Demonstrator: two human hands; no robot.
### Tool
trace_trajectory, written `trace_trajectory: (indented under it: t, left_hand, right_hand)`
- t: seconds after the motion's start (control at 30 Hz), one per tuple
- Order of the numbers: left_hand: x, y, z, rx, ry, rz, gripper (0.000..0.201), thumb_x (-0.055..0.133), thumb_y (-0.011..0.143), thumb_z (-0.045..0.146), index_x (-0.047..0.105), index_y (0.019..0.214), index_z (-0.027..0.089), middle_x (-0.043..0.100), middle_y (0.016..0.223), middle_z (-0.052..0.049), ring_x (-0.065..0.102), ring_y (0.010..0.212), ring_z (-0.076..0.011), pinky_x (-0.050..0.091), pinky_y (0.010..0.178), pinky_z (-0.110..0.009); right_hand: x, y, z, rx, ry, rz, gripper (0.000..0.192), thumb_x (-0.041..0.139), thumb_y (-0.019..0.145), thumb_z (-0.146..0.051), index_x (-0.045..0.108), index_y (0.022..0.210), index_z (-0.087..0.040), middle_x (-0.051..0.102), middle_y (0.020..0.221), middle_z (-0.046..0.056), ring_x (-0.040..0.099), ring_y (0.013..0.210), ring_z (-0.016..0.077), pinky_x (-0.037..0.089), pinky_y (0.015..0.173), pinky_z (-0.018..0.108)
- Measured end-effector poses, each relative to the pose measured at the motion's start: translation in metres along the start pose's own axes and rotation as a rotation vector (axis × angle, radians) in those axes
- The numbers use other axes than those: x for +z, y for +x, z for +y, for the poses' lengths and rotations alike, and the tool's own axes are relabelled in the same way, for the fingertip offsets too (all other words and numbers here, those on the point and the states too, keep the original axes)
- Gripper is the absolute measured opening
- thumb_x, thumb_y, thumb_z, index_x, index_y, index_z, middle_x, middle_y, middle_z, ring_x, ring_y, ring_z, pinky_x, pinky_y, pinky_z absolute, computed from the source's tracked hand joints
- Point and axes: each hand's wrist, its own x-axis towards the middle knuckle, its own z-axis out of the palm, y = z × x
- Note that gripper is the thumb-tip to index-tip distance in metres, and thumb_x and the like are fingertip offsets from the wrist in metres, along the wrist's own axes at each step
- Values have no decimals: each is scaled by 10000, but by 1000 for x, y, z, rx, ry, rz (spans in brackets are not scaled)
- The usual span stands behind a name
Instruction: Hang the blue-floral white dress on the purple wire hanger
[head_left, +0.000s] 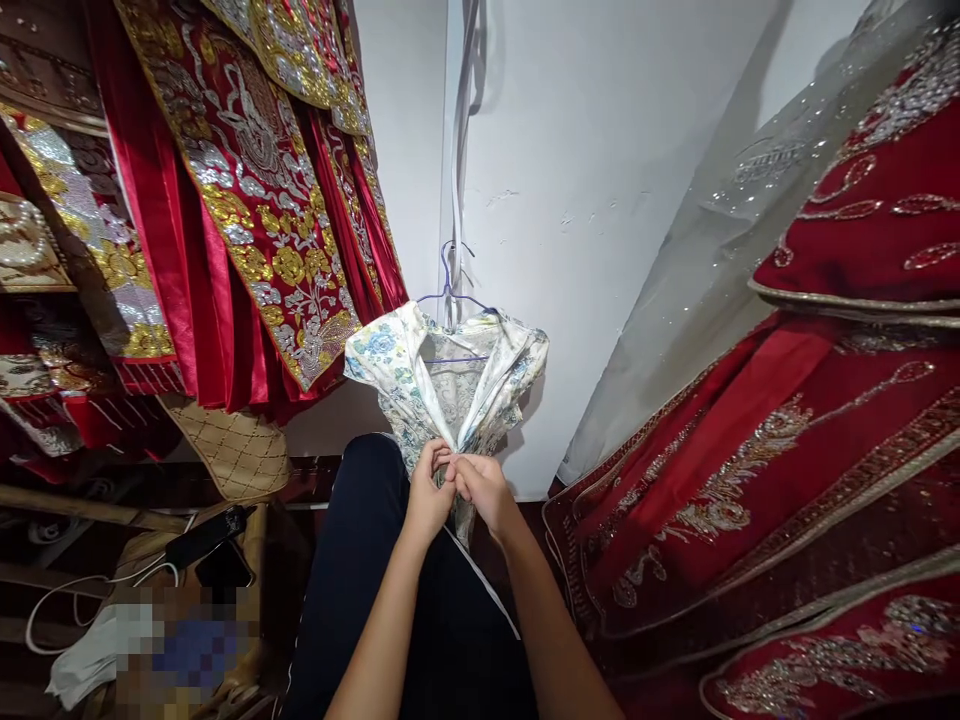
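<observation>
A short-sleeved white blouse (401, 375) with blue and yellow flowers hangs on a thin purple hanger (448, 275) in front of the wall. Its V-shaped neckline faces me, and the inside of the back shows through the opening. At the bottom of the V, my left hand (433, 485) pinches the front edge of the blouse. My right hand (480, 487) grips the opposite edge right beside it, the fingers of both hands touching. Whether a button or other fastener lies between the fingertips is hidden. Below the hands, the lower part of the blouse hangs over my dark trousers (360, 560).
Red embroidered garments (247, 180) hang at the left, with more red beaded garments (720, 480) and sheer sparkling fabric (697, 270) at the right. A white strap (454, 130) runs down the wall (585, 120). Low at the left, a wooden stand (259, 560) bears a black device (206, 537) and white cables.
</observation>
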Motion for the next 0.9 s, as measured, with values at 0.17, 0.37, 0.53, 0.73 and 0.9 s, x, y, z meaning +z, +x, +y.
trace_trajectory:
  t: [0.17,0.37,0.53,0.73,0.9]
  left_hand:
    - [4,-2,2,95,235,-87,72,520,880,190,550,944,199,612,868,-20,597,829,-159,458,783,-278]
    - [0,5,-9,162,560,-187,78,497,848,146,500,792,199,553,794,-21,534,728,-161,418,671,-267]
    - [-22,47,11,193,670,-400,71,550,810,126,551,812,197,598,749,-11,567,705,-165,431,661,-267]
    - [-27,133,104,539,519,-56,413,491,960,248,452,1369,213,666,955,-50,609,767,-150,484,725,-271]
    - [-20,171,145,710,717,-139,133,522,946,241,625,900,171,654,834,-44,583,761,-162,446,734,-284]
  right_hand:
    - [-21,19,-24,60,25,-97,295,608,805,-407,676,677,-151,513,397,-26,322,340,68,221,389,225]
    - [-23,113,-128,-63,202,43,145,634,797,-203,603,664,-152,459,435,-69,268,331,23,156,333,179]
    - [-7,137,-164,-143,183,-25,185,541,862,-215,605,707,-138,510,433,-45,291,313,28,161,322,164]
    - [-7,109,-155,-284,-17,-54,266,552,874,-292,595,653,-153,520,408,-27,359,328,52,246,350,170]
    - [-19,120,-136,-399,-227,-21,285,571,870,-351,613,648,-177,496,422,-42,393,383,80,309,421,204]
